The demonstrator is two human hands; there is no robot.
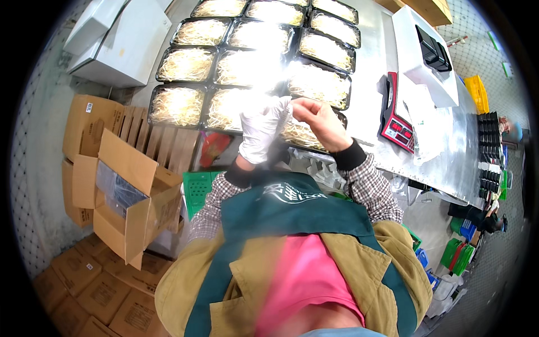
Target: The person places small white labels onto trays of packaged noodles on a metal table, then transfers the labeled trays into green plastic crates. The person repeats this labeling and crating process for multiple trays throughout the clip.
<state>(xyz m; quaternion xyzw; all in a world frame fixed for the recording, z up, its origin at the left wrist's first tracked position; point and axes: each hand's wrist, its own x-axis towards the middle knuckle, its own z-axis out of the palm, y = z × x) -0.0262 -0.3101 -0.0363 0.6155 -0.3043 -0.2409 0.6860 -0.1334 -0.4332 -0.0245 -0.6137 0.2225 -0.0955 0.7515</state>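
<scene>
My left hand (260,128) wears a white disposable glove and is held over the near trays, its fingers bunched together. My bare right hand (324,122) meets it, thumb and forefinger pinching the glove at the fingertips. Whether the left fingers hold anything is hidden. Beneath and beyond both hands, black plastic trays of bean sprouts (177,105) stand in rows on a metal table (370,38). Glare washes out the middle trays. A sprout tray (301,134) lies partly under my right hand.
Right of the trays are a red digital scale (396,122), a clear plastic bag (427,126) and a white foam box (406,50) with black trays. Open cardboard box (122,227) and wooden pallet (168,145) stand left. A green crate (198,189) sits below; another person (490,221) is far right.
</scene>
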